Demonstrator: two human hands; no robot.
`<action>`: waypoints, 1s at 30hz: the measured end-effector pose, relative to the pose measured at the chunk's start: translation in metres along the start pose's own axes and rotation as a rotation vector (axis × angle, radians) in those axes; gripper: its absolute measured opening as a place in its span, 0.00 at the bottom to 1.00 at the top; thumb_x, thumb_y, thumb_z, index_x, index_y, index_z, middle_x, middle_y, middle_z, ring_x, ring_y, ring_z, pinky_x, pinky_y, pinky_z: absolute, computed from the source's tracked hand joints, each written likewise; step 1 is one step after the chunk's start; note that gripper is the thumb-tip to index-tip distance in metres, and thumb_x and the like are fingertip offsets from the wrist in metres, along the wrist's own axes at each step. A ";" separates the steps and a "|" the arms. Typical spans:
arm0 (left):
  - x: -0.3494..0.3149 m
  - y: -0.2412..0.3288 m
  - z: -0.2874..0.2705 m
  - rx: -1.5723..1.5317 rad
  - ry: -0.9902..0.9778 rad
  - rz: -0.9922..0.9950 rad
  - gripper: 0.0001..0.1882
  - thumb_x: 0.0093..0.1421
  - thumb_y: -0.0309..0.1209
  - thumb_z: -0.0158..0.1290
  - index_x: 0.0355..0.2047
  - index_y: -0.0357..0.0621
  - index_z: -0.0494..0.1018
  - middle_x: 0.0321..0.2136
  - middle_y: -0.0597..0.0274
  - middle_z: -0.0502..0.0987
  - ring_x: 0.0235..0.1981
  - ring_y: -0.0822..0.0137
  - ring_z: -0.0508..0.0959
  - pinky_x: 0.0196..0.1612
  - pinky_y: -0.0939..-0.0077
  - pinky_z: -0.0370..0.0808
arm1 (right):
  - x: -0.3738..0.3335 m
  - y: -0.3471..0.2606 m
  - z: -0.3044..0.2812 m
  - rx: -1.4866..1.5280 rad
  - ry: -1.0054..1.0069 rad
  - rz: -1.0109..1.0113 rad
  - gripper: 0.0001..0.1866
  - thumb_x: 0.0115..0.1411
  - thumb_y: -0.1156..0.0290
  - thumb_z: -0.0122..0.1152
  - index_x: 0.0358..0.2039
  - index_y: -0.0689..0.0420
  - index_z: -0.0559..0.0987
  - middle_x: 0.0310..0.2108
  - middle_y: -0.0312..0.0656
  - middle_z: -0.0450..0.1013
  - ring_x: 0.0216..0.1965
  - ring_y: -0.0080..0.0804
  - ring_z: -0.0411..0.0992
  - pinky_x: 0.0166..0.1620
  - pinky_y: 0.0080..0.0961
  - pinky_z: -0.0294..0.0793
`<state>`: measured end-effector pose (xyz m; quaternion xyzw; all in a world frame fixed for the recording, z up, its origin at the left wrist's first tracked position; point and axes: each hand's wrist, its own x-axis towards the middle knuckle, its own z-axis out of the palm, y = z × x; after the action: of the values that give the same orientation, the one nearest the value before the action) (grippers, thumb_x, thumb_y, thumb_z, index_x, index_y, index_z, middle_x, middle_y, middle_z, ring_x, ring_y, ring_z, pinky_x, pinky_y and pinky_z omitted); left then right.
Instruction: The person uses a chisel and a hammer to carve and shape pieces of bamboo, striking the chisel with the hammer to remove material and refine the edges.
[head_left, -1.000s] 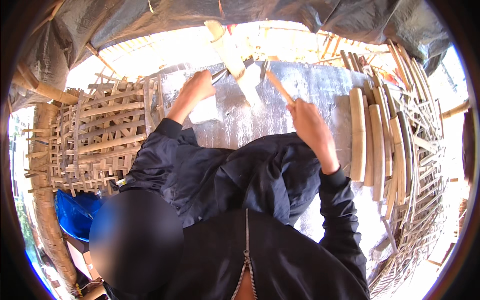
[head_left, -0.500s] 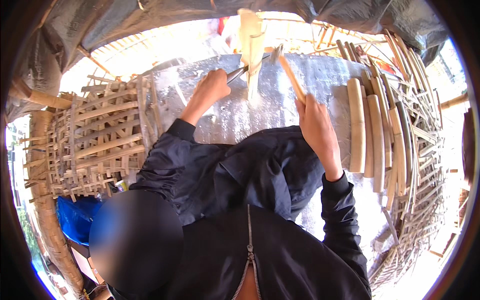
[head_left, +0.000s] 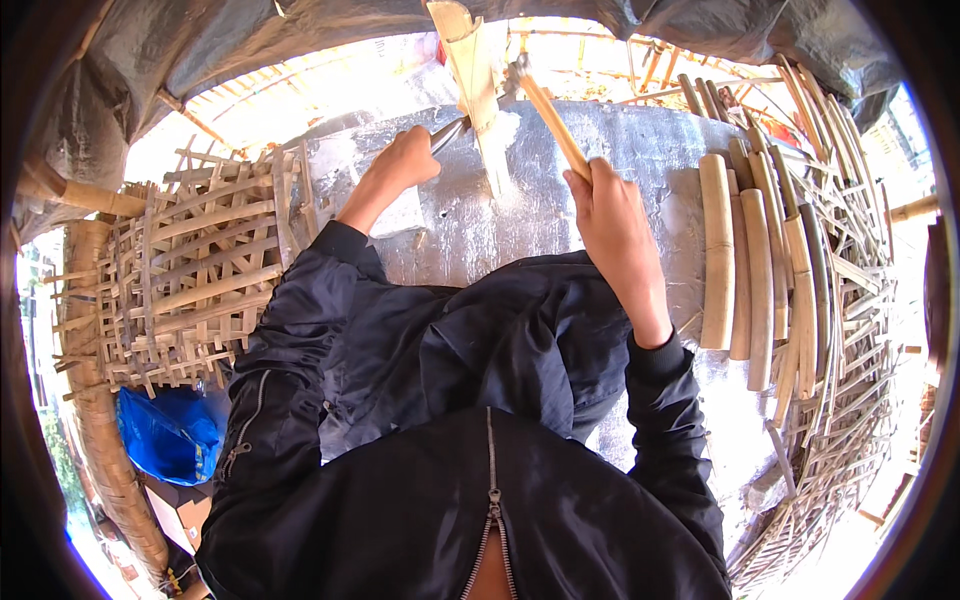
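Note:
A pale split bamboo piece (head_left: 468, 60) stands on end in front of me, its top leaning left. My left hand (head_left: 408, 160) is closed round the handle of a knife (head_left: 448, 136), whose dark blade reaches into the bamboo; how deep it sits is hidden. My right hand (head_left: 615, 220) grips the wooden handle of a hammer (head_left: 555, 120). The hammer's metal head is up just right of the bamboo, close to the blade's far end. Whether the two touch I cannot tell.
Beneath the bamboo lies a shiny grey metal sheet (head_left: 560, 200). Thick bamboo lengths (head_left: 716, 250) and a pile of thin sticks (head_left: 860, 330) line the right side. At left stand a woven bamboo lattice (head_left: 200, 260) and a blue bag (head_left: 165, 435). Dark sheeting (head_left: 300, 30) hangs overhead.
The bamboo's top has tilted to the left. My left hand with the knife has moved slightly left, and the hammer has shifted up and left.

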<state>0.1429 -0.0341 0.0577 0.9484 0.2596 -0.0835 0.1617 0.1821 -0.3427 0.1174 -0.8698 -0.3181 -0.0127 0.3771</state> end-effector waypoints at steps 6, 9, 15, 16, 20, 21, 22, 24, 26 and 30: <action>0.001 -0.001 -0.001 0.010 0.014 -0.007 0.17 0.53 0.27 0.54 0.42 0.29 0.77 0.41 0.30 0.81 0.46 0.35 0.82 0.49 0.48 0.79 | 0.025 -0.019 0.018 0.017 0.045 0.117 0.13 0.74 0.67 0.53 0.41 0.67 0.69 0.21 0.64 0.74 0.27 0.67 0.76 0.30 0.55 0.74; 0.003 0.012 0.001 0.044 -0.060 0.076 0.17 0.52 0.26 0.53 0.41 0.28 0.77 0.38 0.29 0.81 0.44 0.36 0.83 0.45 0.49 0.79 | 0.001 0.037 0.070 -0.191 0.001 0.004 0.12 0.74 0.68 0.50 0.42 0.67 0.69 0.26 0.66 0.76 0.31 0.66 0.79 0.33 0.55 0.78; -0.001 -0.007 0.007 0.045 0.039 0.120 0.15 0.52 0.26 0.55 0.39 0.29 0.77 0.35 0.30 0.81 0.41 0.36 0.84 0.44 0.48 0.80 | 0.010 -0.025 -0.009 -0.073 0.010 0.048 0.13 0.74 0.68 0.52 0.38 0.66 0.68 0.19 0.63 0.73 0.25 0.67 0.76 0.26 0.54 0.74; -0.004 -0.007 0.003 0.022 0.056 0.104 0.16 0.52 0.27 0.56 0.39 0.29 0.78 0.36 0.30 0.82 0.41 0.36 0.84 0.45 0.48 0.80 | 0.009 -0.034 -0.013 -0.057 0.064 0.047 0.13 0.74 0.68 0.52 0.37 0.66 0.68 0.18 0.63 0.73 0.24 0.66 0.76 0.26 0.54 0.74; -0.004 -0.002 0.004 0.073 0.052 0.096 0.17 0.52 0.27 0.56 0.41 0.29 0.77 0.37 0.32 0.82 0.42 0.38 0.84 0.45 0.49 0.80 | 0.001 -0.003 0.026 -0.017 0.147 0.110 0.12 0.74 0.68 0.52 0.37 0.64 0.68 0.19 0.62 0.73 0.23 0.66 0.76 0.24 0.55 0.73; -0.002 0.001 0.002 0.058 0.009 0.071 0.17 0.52 0.27 0.56 0.41 0.30 0.78 0.37 0.32 0.82 0.42 0.38 0.84 0.46 0.50 0.80 | -0.003 0.020 0.050 -0.092 0.054 0.142 0.12 0.73 0.67 0.52 0.37 0.64 0.68 0.20 0.62 0.74 0.23 0.67 0.76 0.26 0.56 0.74; 0.000 0.000 0.003 0.038 -0.041 0.041 0.17 0.52 0.27 0.57 0.41 0.30 0.78 0.38 0.32 0.82 0.43 0.39 0.84 0.46 0.50 0.80 | -0.009 0.032 0.056 -0.127 0.047 0.045 0.12 0.73 0.67 0.53 0.37 0.64 0.68 0.20 0.62 0.74 0.23 0.67 0.76 0.26 0.57 0.74; 0.003 -0.009 -0.001 0.037 -0.045 0.011 0.17 0.52 0.27 0.57 0.41 0.30 0.78 0.39 0.32 0.82 0.43 0.39 0.84 0.46 0.51 0.80 | -0.011 0.038 0.052 -0.183 0.045 -0.170 0.13 0.73 0.66 0.53 0.38 0.64 0.69 0.20 0.61 0.75 0.23 0.68 0.75 0.27 0.57 0.74; 0.005 -0.027 0.008 0.069 0.014 0.014 0.17 0.51 0.27 0.57 0.41 0.30 0.78 0.39 0.32 0.82 0.43 0.40 0.84 0.46 0.52 0.81 | -0.015 0.028 0.040 -0.165 0.017 -0.140 0.12 0.73 0.67 0.53 0.38 0.65 0.69 0.19 0.62 0.74 0.22 0.67 0.75 0.26 0.56 0.73; 0.004 -0.025 0.007 0.031 0.034 0.032 0.15 0.51 0.26 0.56 0.39 0.29 0.78 0.36 0.32 0.82 0.40 0.39 0.85 0.42 0.52 0.81 | -0.004 -0.014 0.021 0.015 0.108 0.046 0.12 0.73 0.68 0.53 0.38 0.66 0.68 0.17 0.62 0.72 0.22 0.67 0.74 0.25 0.55 0.72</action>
<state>0.1331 -0.0145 0.0434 0.9562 0.2455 -0.0690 0.1438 0.1668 -0.3237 0.1108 -0.8722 -0.2771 -0.0485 0.4002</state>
